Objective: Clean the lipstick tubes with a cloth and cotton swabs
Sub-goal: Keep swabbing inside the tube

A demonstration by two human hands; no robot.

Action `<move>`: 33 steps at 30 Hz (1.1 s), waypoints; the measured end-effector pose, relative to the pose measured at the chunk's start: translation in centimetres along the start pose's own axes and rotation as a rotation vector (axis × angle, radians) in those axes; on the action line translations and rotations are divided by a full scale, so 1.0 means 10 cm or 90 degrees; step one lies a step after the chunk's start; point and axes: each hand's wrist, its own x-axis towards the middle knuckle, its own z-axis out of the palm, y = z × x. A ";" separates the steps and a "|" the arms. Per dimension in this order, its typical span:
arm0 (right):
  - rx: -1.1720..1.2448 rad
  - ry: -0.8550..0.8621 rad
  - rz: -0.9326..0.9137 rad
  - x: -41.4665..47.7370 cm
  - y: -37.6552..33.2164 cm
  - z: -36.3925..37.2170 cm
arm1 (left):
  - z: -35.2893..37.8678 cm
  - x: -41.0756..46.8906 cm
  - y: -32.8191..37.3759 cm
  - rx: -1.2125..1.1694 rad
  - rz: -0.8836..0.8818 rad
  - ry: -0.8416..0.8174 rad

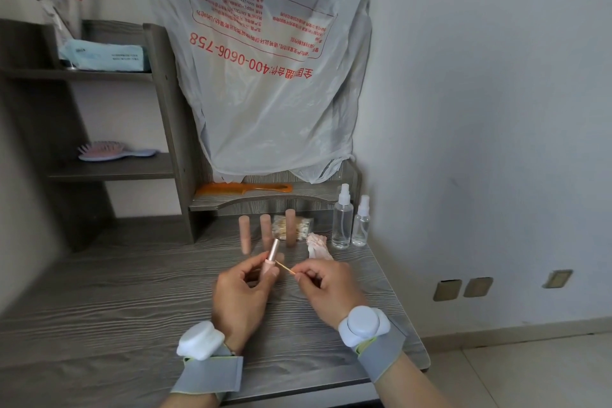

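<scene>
We've got the open lipstick tube [271, 259] pinched upright, slightly tilted, in the left hand [241, 291] above the table [99, 301]. Right hand [331, 285] pinches a cotton swab [285, 268] by its wooden stick, tip touching the tube near its collar. Behind the hands, three more pink tubes [244, 231] [265, 229] [290, 227] stand upright in a row on the table. Swab pack [306, 228] sits behind them, crumpled cloth [317, 247] just right of the row, then two clear spray bottles [342, 219] [361, 222] near the wall. Both wrists carry strapped white sensor pucks [200, 339] [363, 325]. Orange comb [245, 189] on the low shelf behind.
</scene>
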 end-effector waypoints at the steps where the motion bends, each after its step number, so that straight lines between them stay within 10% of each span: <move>1: 0.001 0.001 0.000 0.00 0.00 0.00 | 0.00 0.00 -0.01 0.005 0.003 0.008; 33: -0.019 0.022 0.030 0.00 -0.02 -0.02 | 0.01 0.04 -0.03 -0.021 -0.039 0.093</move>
